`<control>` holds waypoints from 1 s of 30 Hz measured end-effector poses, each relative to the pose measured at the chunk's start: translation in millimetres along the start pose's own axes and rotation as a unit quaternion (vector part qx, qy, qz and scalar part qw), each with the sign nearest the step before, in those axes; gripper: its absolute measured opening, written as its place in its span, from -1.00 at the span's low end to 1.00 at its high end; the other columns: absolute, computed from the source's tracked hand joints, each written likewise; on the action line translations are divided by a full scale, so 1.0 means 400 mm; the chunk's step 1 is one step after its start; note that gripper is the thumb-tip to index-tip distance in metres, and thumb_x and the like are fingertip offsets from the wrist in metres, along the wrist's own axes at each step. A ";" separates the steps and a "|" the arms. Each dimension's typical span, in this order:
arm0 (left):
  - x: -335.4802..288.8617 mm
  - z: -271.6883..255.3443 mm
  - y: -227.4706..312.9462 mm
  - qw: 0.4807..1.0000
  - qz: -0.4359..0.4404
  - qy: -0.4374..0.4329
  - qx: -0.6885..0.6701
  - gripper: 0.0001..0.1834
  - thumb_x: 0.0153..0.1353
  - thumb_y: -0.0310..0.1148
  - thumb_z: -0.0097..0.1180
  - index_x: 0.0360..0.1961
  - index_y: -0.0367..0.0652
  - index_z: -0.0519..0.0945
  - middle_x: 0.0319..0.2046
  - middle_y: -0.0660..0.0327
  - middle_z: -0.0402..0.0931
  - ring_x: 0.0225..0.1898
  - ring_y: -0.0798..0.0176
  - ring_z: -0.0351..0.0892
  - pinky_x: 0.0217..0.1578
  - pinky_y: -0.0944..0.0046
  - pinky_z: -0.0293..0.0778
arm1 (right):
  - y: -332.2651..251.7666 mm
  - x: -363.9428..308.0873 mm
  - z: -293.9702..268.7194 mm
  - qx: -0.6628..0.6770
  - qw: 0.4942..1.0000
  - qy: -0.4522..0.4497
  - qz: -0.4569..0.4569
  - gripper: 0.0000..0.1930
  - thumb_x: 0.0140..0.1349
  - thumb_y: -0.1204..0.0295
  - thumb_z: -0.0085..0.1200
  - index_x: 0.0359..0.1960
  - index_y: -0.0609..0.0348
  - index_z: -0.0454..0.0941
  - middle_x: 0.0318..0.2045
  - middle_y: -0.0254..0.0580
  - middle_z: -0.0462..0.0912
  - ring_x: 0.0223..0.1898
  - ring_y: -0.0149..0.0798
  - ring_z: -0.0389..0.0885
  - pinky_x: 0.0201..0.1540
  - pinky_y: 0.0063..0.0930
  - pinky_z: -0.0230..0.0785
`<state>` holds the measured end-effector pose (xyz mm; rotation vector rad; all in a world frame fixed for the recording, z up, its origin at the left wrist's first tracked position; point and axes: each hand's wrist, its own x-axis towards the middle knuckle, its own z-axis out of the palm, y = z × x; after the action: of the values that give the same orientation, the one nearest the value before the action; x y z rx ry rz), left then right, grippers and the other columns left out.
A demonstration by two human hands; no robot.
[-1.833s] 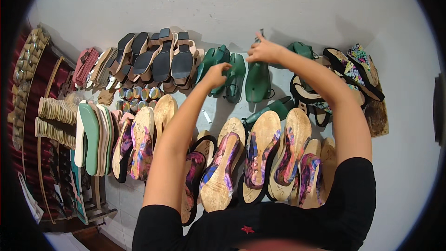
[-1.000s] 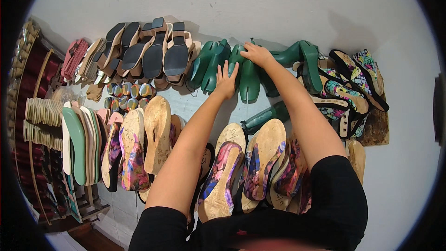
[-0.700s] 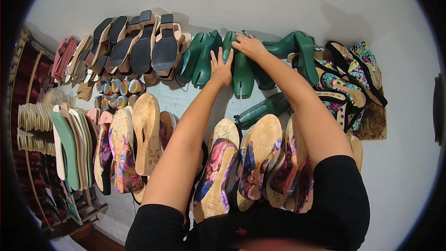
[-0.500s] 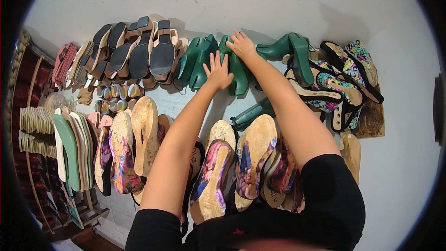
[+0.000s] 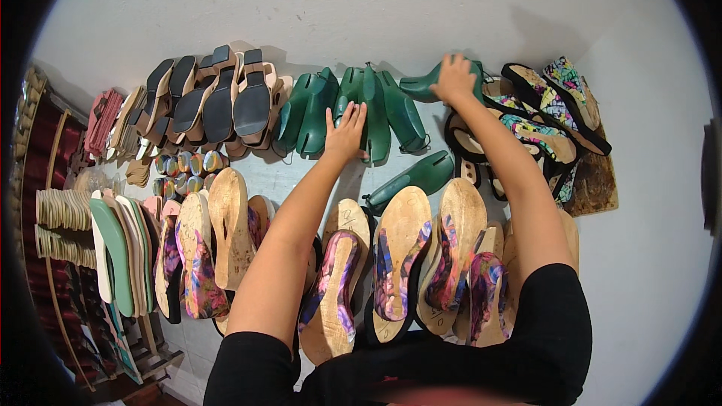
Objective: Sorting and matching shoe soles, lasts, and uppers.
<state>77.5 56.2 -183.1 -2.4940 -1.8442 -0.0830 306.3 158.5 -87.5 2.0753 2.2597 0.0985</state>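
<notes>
L hand (image 5: pixel 346 135) has fingers straight & slightly spread, laid over the mid green last (image 5: pixel 351 84), no pinch seen; can't tell how hard it presses

R hand (image 5: pixel 455 83) is blurred, fingers pointing fwd, on or just over the sideways green last (image 5: pixel 420 88); can't tell if it grips; end green last (image 5: pixel 477 81) sits just R of it

Next to L hand: 2 green lasts (image 5: pixel 374 124) side by side just R, another 2 lasts (image 5: pixel 320 116) just L; slanted green last (image 5: pixel 415 179) lies a bit R & nearer the body, on the pale surface (image 5: pixel 256 162)

R of R hand & a bit nearer the body: heap of bright-patterned sandals w/ black edges (image 5: pixel 538 132), brown board (image 5: pixel 598 192) beyond

Body side of both hands: row of wood-soled sandals w/ purple floral straps (image 5: pixel 401 214)

L of L hand: black-soled heeled sandals (image 5: pixel 256 109), then small multicolour pcs (image 5: pixel 186 162), green & cream insoles (image 5: pixel 115 252), pink stack (image 5: pixel 104 124), & farthest L tan stacks (image 5: pixel 71 210)

Past both hands: grey wall (image 5: pixel 338 15)
</notes>
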 end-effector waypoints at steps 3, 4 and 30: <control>0.007 -0.016 0.004 1.000 0.015 -0.008 -0.009 0.28 -0.41 0.07 0.31 0.25 -0.17 -0.21 0.25 0.21 -0.07 0.30 0.22 -0.25 0.14 -0.30 -0.35 | 0.077 -0.011 0.010 0.043 0.984 0.106 0.138 -0.06 -0.24 0.09 0.29 0.15 0.16 0.00 0.07 -0.05 0.12 0.10 -0.04 0.14 0.02 -0.09 0.16; 0.008 -0.027 0.012 0.999 0.016 -0.022 -0.030 0.26 -0.37 0.09 0.30 0.25 -0.20 -0.21 0.25 0.17 -0.09 0.31 0.17 -0.27 0.14 -0.30 -0.35 | 0.095 -0.010 0.033 0.066 0.974 0.086 0.200 -0.04 -0.27 0.09 0.30 0.15 0.17 -0.01 0.06 -0.06 0.13 0.09 -0.04 0.14 0.00 -0.07 0.18; 0.075 -0.052 0.071 0.988 -0.045 0.014 -0.150 0.22 -0.47 -0.36 0.44 0.24 -0.04 -0.10 0.26 0.01 -0.29 0.27 0.06 -0.12 0.15 -0.14 -0.04 | -0.139 -0.136 0.133 0.168 0.975 -0.128 -0.074 -0.44 -0.06 0.37 0.12 -0.03 0.20 0.12 -0.29 0.15 0.52 -0.19 0.09 0.51 -0.18 -0.15 0.39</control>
<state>113.2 75.1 -160.5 -2.5747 -2.0690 -0.4264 260.7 99.4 -145.2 1.9092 2.3842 -0.5618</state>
